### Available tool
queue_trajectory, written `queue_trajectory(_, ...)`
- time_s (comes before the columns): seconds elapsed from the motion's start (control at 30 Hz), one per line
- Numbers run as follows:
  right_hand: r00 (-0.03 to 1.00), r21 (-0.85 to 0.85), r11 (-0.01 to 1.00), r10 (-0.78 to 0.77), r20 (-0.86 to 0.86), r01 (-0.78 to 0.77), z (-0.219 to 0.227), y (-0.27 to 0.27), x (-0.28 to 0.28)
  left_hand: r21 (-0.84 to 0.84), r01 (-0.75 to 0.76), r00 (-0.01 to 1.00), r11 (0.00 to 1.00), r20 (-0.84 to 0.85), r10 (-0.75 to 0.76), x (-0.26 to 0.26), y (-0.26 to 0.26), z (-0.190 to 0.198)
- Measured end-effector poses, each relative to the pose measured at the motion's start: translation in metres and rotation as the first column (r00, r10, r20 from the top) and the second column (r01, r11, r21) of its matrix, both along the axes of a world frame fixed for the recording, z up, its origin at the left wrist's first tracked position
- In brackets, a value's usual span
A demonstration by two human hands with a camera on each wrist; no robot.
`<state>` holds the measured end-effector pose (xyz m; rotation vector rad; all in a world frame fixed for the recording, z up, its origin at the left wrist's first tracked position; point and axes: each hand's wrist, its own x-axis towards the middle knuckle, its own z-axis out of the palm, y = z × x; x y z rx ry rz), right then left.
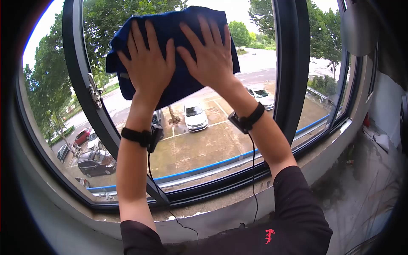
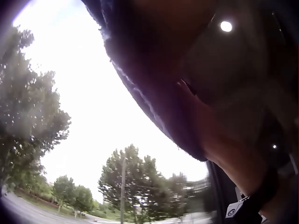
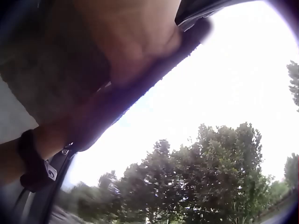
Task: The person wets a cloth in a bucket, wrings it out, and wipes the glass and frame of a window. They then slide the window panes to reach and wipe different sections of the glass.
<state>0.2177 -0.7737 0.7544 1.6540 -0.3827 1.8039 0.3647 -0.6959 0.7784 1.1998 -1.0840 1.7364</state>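
Observation:
A dark blue cloth [image 1: 178,80] lies spread against the upper part of the window pane [image 1: 229,136]. My left hand [image 1: 148,68] presses flat on its left half, fingers spread and pointing up. On the right half my right hand [image 1: 210,57] rests the same way, its thumb toward the left thumb. Both arms reach up, palms hidden against the cloth. In the left wrist view the cloth [image 2: 154,102] shows as a dark edge against bright sky. The right wrist view shows the cloth [image 3: 135,93] under the right hand [image 3: 140,37].
Dark window frame bars [image 1: 293,63] stand on both sides, with a metal handle [image 1: 95,91] on the left one. Below runs a rough sill [image 1: 204,208]. Thin cables hang from both wrist straps. Outside are parked cars, including a white car [image 1: 195,117], and trees.

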Motion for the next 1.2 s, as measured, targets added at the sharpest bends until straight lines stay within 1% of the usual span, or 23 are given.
queue_trajectory(0.07,0.999,-0.060,0.998,-0.030,-0.011,0.029,0.036,-0.012,-0.017,-0.030,-0.017,0.998,0.999,0.052,0.019,-0.007,-0.010,0.031)
queue_trajectory(0.1,0.999,-0.061,0.998,-0.035,-0.007,0.034,0.042,-0.014,-0.023,-0.031,-0.012,0.998,0.999,0.057,0.014,-0.010,-0.012,0.034)
queue_trajectory(0.13,0.999,-0.054,0.998,0.016,-0.038,-0.018,0.044,-0.016,-0.030,-0.049,-0.038,0.998,0.998,0.043,0.040,-0.014,-0.013,0.033)
queue_trajectory(0.17,0.995,-0.047,0.996,0.066,-0.068,-0.069,0.044,-0.018,-0.036,-0.068,-0.063,0.998,0.996,0.028,0.065,-0.019,-0.015,0.032)
queue_trajectory(0.23,0.996,0.046,0.999,-0.008,-0.084,0.012,0.011,-0.013,-0.041,-0.020,-0.030,0.999,0.999,0.020,0.031,-0.025,-0.013,0.003)
queue_trajectory(0.3,0.993,0.126,0.990,-0.047,-0.110,0.061,-0.033,-0.008,-0.046,0.099,-0.001,0.999,0.995,-0.050,0.006,-0.036,-0.008,-0.040)
queue_trajectory(0.4,0.991,0.250,0.966,-0.028,-0.134,0.061,-0.109,-0.002,-0.059,0.239,0.035,0.986,0.970,-0.165,0.005,-0.056,-0.004,-0.115)
queue_trajectory(0.5,0.989,0.405,0.908,-0.057,-0.133,0.107,-0.211,-0.004,-0.063,0.397,0.131,0.957,0.908,-0.289,-0.012,-0.077,-0.013,-0.210)
queue_trajectory(0.53,0.989,0.441,0.889,-0.068,-0.134,0.121,-0.251,-0.007,-0.066,0.413,0.116,0.961,0.903,-0.275,0.002,-0.082,-0.018,-0.245)
queue_trajectory(0.6,0.988,0.526,0.839,-0.078,-0.137,0.139,-0.327,-0.012,-0.072,0.546,0.139,0.957,0.826,-0.288,0.029,-0.095,-0.015,-0.307)
queue_trajectory(0.67,0.988,0.617,0.775,-0.061,-0.141,0.136,-0.399,-0.008,-0.083,0.627,0.169,0.955,0.761,-0.295,0.031,-0.105,-0.014,-0.370)
queue_trajectory(0.7,0.989,0.657,0.743,-0.048,-0.142,0.130,-0.427,-0.005,-0.089,0.723,0.378,0.888,0.578,-0.461,-0.004,-0.109,-0.008,-0.396)
queue_trajectory(0.77,0.988,0.686,0.717,-0.026,-0.154,0.126,-0.459,-0.003,-0.099,0.709,0.416,0.869,0.570,-0.495,-0.018,-0.117,-0.010,-0.440)
queue_trajectory(0.8,0.986,0.710,0.694,0.002,-0.164,0.117,-0.468,-0.004,-0.104,0.709,0.419,0.865,0.568,-0.502,-0.012,-0.121,-0.013,-0.442)
queue_trajectory(0.87,0.989,0.696,0.709,-0.008,-0.150,0.111,-0.449,-0.013,-0.111,0.687,0.402,0.874,0.605,-0.484,-0.032,-0.124,-0.019,-0.425)
queue_trajectory(0.9,0.991,0.681,0.725,-0.018,-0.131,0.104,-0.432,-0.015,-0.113,0.666,0.376,0.915,0.644,-0.375,-0.146,-0.122,-0.023,-0.398)
queue_trajectory(0.97,0.992,0.583,0.805,-0.056,-0.110,0.110,-0.378,-0.035,-0.122,0.589,0.362,0.928,0.722,-0.304,-0.217,-0.130,-0.034,-0.331)
queue_trajectory(1.0,0.993,0.568,0.816,-0.050,-0.111,0.105,-0.342,-0.043,-0.128,0.529,0.373,0.926,0.762,-0.259,-0.274,-0.134,-0.040,-0.296)
queue_trajectory(1.07,0.991,0.489,0.864,-0.078,-0.109,0.122,-0.263,-0.057,-0.135,0.518,0.480,0.877,0.708,-0.270,-0.397,-0.141,-0.039,-0.227)
queue_trajectory(1.1,0.992,0.410,0.904,-0.093,-0.086,0.120,-0.235,-0.067,-0.133,0.479,0.594,0.801,0.647,-0.275,-0.532,-0.141,-0.041,-0.202)
queue_trajectory(1.13,0.989,0.351,0.925,-0.130,-0.068,0.146,-0.201,-0.069,-0.130,0.417,0.604,0.792,0.679,-0.214,-0.572,-0.143,-0.039,-0.182)
queue_trajectory(1.17,0.989,0.306,0.940,-0.142,-0.046,0.149,-0.172,-0.076,-0.128,0.371,0.684,0.723,0.628,-0.234,-0.650,-0.141,-0.036,-0.167)
queue_trajectory(1.2,0.983,0.191,0.965,-0.182,-0.015,0.182,-0.144,-0.084,-0.128,0.301,0.731,0.677,0.613,-0.204,-0.707,-0.138,-0.032,-0.157)
